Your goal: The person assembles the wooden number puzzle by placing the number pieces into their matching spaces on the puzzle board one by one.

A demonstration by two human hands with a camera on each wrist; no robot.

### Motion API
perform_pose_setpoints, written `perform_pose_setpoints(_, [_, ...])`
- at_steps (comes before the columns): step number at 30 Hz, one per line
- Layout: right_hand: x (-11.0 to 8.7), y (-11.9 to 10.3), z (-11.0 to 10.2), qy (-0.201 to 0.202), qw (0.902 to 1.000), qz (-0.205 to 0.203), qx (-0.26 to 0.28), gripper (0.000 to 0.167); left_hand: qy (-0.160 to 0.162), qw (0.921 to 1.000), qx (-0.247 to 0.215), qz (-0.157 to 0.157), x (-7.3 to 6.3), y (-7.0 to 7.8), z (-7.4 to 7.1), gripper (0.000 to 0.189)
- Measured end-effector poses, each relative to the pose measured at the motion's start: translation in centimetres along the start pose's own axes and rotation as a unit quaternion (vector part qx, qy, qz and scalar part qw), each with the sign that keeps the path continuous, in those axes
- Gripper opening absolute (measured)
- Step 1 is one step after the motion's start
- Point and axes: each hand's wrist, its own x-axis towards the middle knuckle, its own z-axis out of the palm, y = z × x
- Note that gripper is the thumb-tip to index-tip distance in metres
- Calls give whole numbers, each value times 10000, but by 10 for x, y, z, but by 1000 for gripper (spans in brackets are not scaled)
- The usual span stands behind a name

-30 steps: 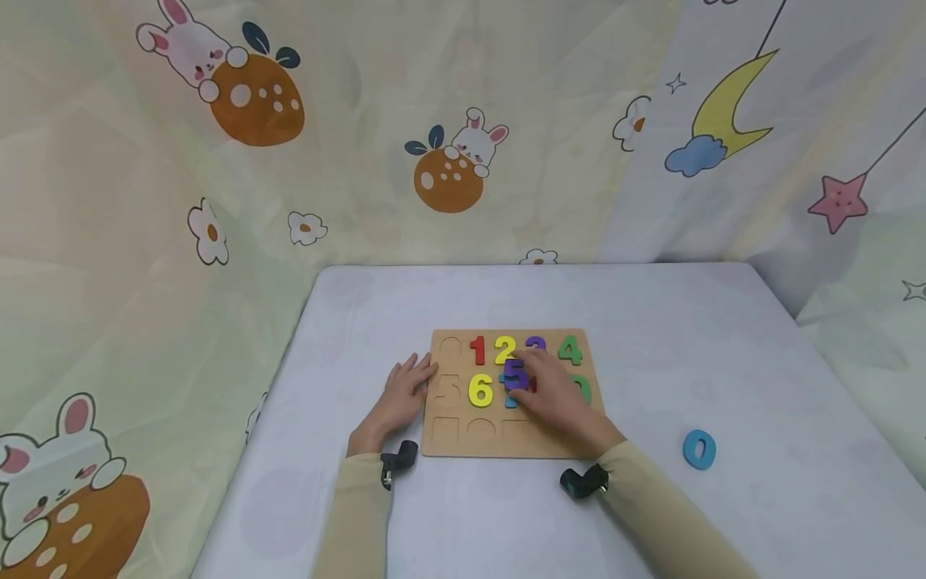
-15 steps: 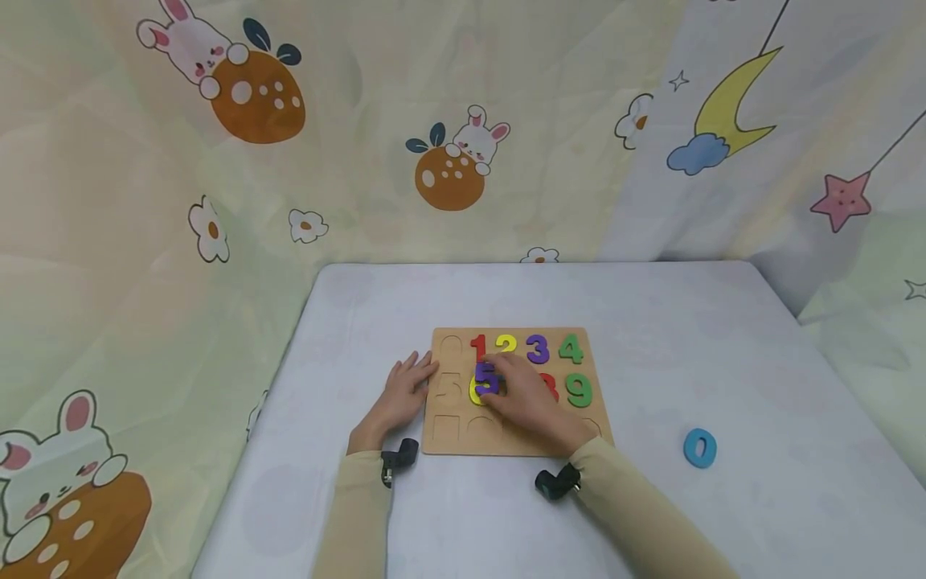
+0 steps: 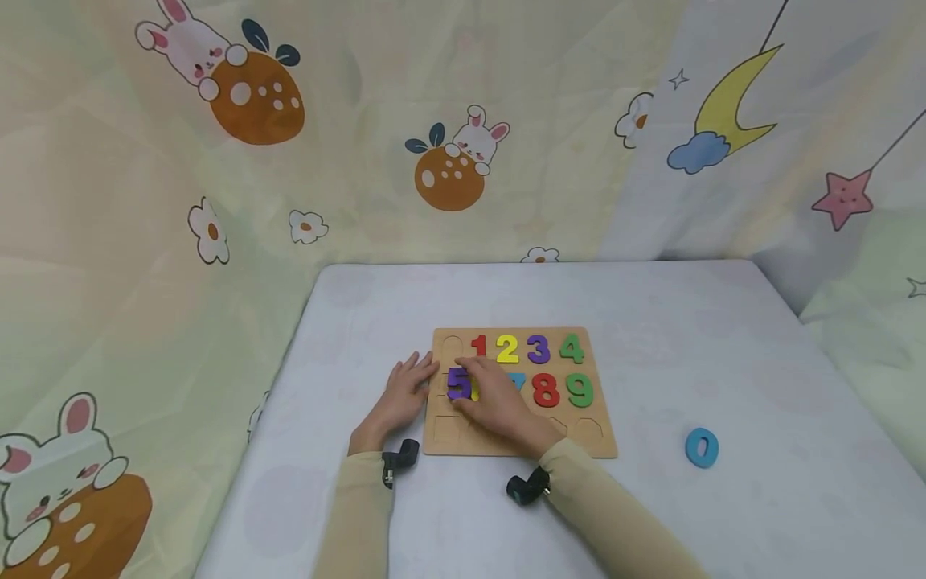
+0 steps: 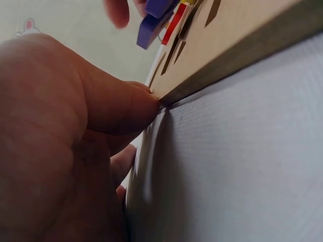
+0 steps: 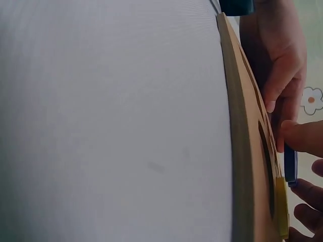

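My right hand (image 3: 499, 404) pinches a purple number 5 (image 3: 456, 384) by its top and bottom, between thumb and fingers. The piece hovers over the left part of a wooden number puzzle board (image 3: 463, 441), partly in front of the yellow 6 (image 3: 475, 391). In the right wrist view the purple 5 (image 5: 290, 164) stands just off the board surface. My left hand (image 3: 394, 402) rests against the board's left edge with its fingers extended. Its thumb (image 4: 126, 108) touches the board's side in the left wrist view. My right hand hides part of the middle row.
Red 1 (image 3: 479, 346), yellow 2 (image 3: 507, 349), purple 3 (image 3: 538, 350) and green 4 (image 3: 571, 349) fill the top row. Blue 7 (image 3: 517, 380), red 8 (image 3: 546, 390) and green 9 (image 3: 579, 390) sit below. A blue 0 (image 3: 702, 448) lies on the white table (image 3: 788, 515).
My right hand has carried the purple 5 leftward across the board, from over the blue 7 to the left column, uncovering the 3, 8 and 9. My left hand has stayed put.
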Motion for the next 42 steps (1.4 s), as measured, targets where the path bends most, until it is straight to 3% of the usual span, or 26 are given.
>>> perform_pose_setpoints(17, [6,-7,16,114,9991,-155,-383,65,162,9998,14,136,1,0,-2,47])
perform_pose_setpoints(24, [9,-8,17,62,9993,9,-381,66,-27,9999,80,-104,4,-1,-2,48])
perform_pose_setpoints(28, [9,-8,17,35,9993,112,-364,66,49,10000,61,-26,3,0,-1,48])
perform_pose_setpoints(42, [3,-8,14,-116,9997,-94,-201,62,81,10000,22,-15,-1,2,0,47])
